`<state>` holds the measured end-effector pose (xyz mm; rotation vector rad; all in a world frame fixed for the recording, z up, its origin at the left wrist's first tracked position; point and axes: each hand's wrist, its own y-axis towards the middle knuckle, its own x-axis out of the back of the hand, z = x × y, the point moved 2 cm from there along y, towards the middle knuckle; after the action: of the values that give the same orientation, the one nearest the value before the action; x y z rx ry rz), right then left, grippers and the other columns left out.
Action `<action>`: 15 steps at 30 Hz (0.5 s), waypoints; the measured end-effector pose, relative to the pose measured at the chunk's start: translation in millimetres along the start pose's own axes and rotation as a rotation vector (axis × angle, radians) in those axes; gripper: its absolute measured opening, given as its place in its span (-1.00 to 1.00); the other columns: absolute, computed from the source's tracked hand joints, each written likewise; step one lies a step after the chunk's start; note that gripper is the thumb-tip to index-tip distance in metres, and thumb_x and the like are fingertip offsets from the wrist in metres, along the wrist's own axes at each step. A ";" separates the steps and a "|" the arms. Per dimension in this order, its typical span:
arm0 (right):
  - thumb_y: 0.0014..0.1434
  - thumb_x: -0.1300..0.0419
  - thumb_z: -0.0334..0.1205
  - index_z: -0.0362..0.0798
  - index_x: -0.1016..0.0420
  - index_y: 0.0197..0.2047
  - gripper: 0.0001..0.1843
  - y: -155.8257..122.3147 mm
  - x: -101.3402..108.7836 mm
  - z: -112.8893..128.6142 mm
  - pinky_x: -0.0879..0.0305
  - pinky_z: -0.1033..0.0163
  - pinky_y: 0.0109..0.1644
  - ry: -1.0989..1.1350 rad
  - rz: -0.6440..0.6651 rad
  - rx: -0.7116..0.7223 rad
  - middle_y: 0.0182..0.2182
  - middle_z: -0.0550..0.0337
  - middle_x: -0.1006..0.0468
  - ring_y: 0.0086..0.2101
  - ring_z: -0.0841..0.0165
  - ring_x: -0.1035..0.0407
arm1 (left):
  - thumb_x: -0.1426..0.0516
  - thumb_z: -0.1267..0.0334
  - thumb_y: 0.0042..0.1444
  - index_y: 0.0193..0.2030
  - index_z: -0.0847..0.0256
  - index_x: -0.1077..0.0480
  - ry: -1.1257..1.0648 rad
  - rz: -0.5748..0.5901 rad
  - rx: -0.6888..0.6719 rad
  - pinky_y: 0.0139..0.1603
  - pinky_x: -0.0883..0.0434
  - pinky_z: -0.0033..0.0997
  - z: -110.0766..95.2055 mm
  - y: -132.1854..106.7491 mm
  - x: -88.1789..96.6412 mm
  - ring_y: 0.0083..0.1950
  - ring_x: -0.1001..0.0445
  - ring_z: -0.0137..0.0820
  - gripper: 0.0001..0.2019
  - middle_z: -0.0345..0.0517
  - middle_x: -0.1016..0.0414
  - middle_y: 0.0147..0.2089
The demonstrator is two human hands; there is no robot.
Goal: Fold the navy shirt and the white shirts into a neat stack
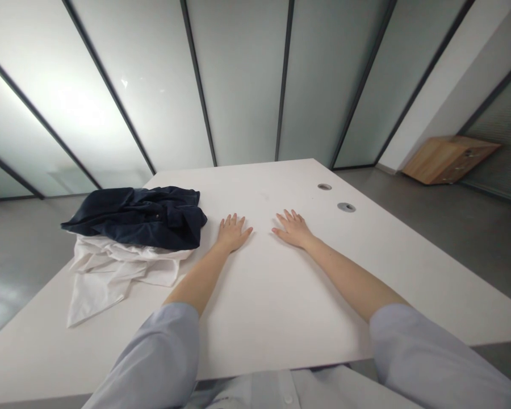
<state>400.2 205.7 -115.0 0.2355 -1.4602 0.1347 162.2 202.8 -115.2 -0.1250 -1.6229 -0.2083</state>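
Note:
My left hand (233,233) lies flat on the white table (255,307), palm down with its fingers spread. To its right, apart from it, my right hand (293,229) rests the same way, fingers spread on the tabletop. Neither hand holds anything. Just left of my left hand is a crumpled pile of cloth: a dark navy garment (145,216) on top of a white garment (106,278). Part of the white one sticks out toward me over the tabletop. Folds hide the shape of both garments.
Two round cable holes (324,186) are set in the table's right side, one with a grey grommet (346,208). Behind the table stands a frosted glass partition (242,79) with dark frames. A wooden drawer cabinet (449,159) is on the floor at the far right.

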 end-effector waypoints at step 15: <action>0.16 0.28 0.45 0.00 0.16 0.46 -0.02 0.8 -2.7 1.4 0.34 -0.19 0.35 -0.033 0.199 -0.039 0.43 -0.05 0.26 0.37 -0.05 0.37 | 0.28 -0.42 0.11 0.46 0.18 0.10 -0.006 0.124 0.044 0.39 0.14 0.08 2.4 -3.5 0.8 0.48 0.22 0.05 -0.07 0.13 0.24 0.50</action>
<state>398.4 206.3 -117.5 0.0602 -1.5162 0.2642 159.0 199.9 -114.7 -0.1921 -1.6187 -0.0771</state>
